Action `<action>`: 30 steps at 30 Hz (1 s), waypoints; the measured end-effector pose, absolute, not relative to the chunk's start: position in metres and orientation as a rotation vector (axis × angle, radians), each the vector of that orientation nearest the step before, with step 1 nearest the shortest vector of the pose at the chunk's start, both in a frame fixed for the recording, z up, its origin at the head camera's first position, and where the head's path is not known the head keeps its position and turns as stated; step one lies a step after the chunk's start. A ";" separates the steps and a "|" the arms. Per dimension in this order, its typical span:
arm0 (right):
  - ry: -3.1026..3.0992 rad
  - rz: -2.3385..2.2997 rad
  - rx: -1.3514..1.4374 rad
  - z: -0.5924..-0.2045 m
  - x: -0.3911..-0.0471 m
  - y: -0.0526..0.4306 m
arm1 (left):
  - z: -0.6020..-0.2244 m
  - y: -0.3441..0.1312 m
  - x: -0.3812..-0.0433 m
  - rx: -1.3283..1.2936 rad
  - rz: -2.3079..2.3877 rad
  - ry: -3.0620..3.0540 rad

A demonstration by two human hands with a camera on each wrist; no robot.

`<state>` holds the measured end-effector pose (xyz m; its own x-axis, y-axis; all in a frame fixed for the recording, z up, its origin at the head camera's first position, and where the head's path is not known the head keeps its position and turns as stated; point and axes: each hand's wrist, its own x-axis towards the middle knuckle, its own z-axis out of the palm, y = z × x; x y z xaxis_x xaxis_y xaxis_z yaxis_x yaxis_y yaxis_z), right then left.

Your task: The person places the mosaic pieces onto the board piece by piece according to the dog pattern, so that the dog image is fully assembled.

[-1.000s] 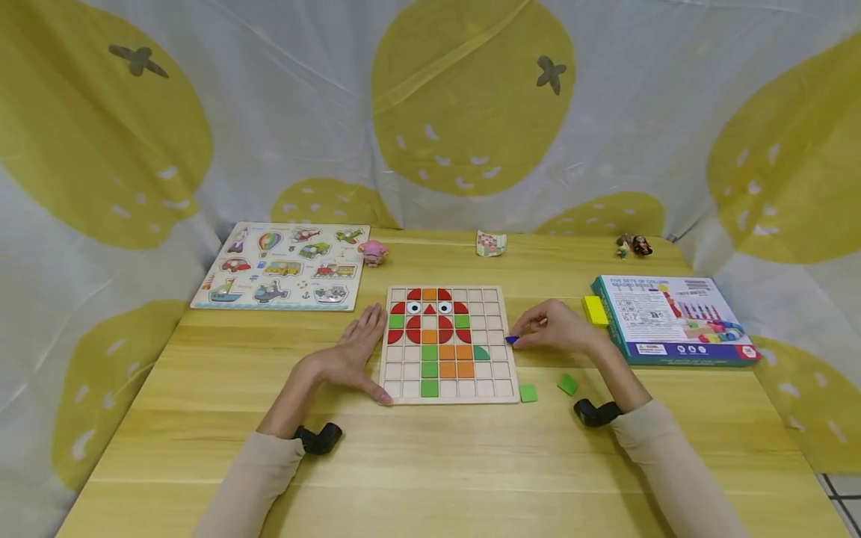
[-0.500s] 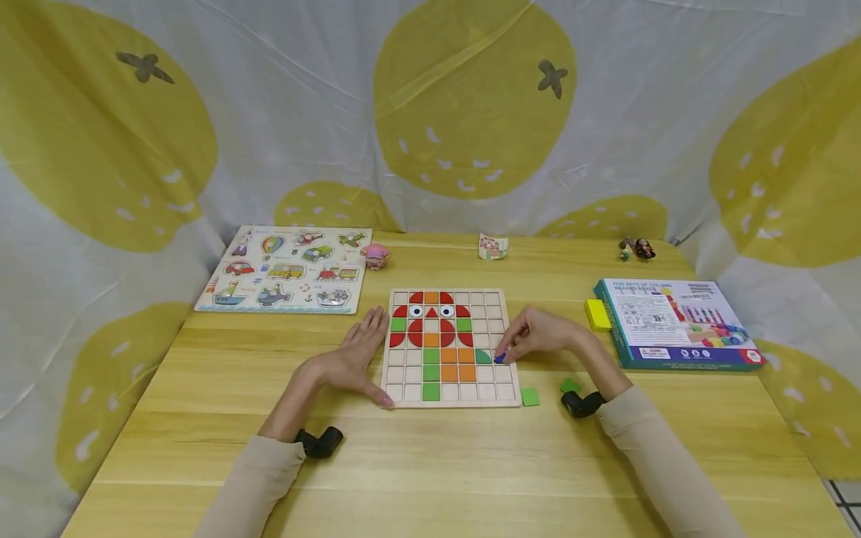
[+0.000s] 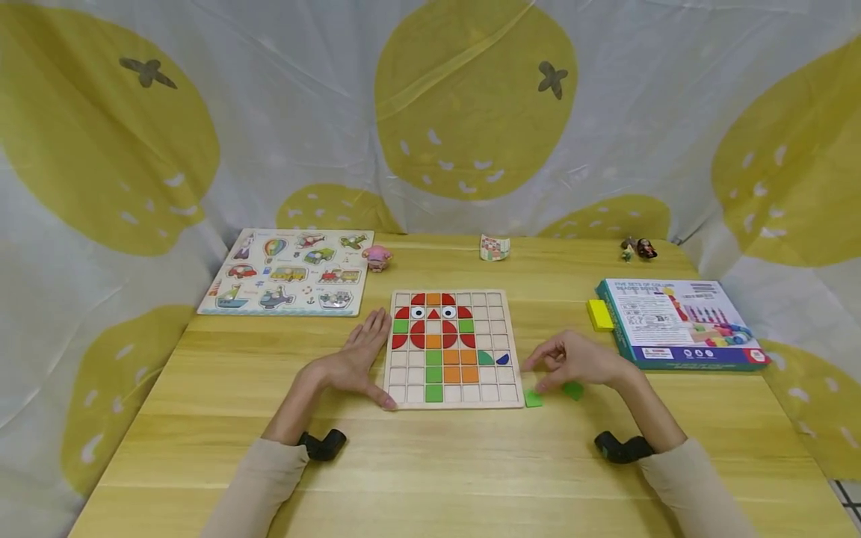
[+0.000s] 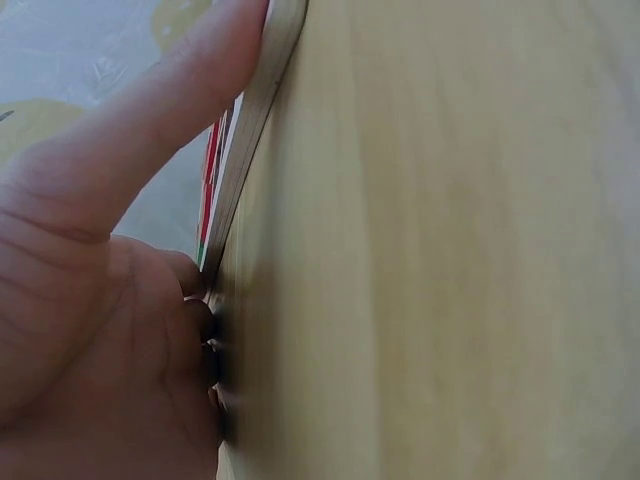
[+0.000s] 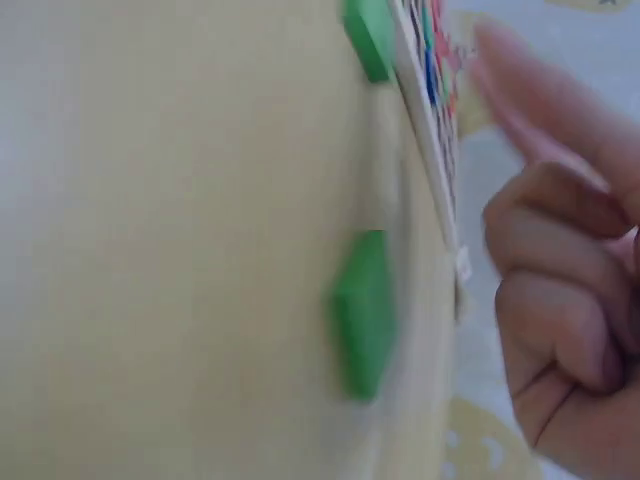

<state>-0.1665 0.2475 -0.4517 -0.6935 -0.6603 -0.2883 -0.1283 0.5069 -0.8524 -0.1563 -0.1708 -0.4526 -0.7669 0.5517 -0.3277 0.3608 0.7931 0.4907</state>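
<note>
A wooden grid board (image 3: 397,393) lies mid-table, bearing red, orange and green pieces in an owl-like pattern. My left hand (image 3: 353,366) rests along its left side, thumb at the near corner and fingers against the edge. On the right part of the board sit a teal quarter-round piece (image 3: 486,359) and a small blue piece (image 3: 502,359). My right hand (image 3: 572,360) hovers just right of the board with nothing between thumb and forefinger; the other fingers are bent. Its thumb overlaps a green square tile (image 3: 534,400) beside the board. Another green tile (image 3: 574,391) lies partly behind this hand.
A picture puzzle board (image 3: 289,276) lies at the back left beside a pink figurine (image 3: 378,258). Behind the grid board is a small patterned card (image 3: 495,247). A yellow block (image 3: 600,315) touches a flat box (image 3: 679,321) on the right, with small figurines (image 3: 646,249) behind.
My right hand brought the blue piece onto the board, let it go beside the teal piece, then moved right and nearer, over the green tiles. The left hand stayed in place.
</note>
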 end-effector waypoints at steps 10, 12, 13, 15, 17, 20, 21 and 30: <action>2.173 -1.196 -0.414 -0.463 -0.140 0.248 | -0.451 -0.175 -0.155 0.653 0.568 2.517; 2.179 -1.200 -0.416 -0.463 -0.137 0.246 | -0.452 -0.176 -0.155 0.655 0.571 2.512; 2.179 -1.202 -0.420 -0.463 -0.136 0.245 | -0.452 -0.176 -0.155 0.656 0.569 2.511; 2.190 -1.196 -0.423 -0.464 -0.135 0.244 | -0.453 -0.176 -0.155 0.660 0.566 2.509; 2.204 -1.184 -0.421 -0.464 -0.135 0.244 | -0.454 -0.175 -0.156 0.666 0.572 2.508; 2.238 -1.156 -0.408 -0.464 -0.135 0.247 | -0.454 -0.174 -0.156 0.677 0.580 2.510; 2.248 -1.146 -0.405 -0.464 -0.135 0.249 | -0.454 -0.174 -0.156 0.679 0.583 2.511; 2.337 -1.212 -0.314 -0.462 -0.140 0.232 | -0.455 -0.171 -0.157 0.689 0.581 2.510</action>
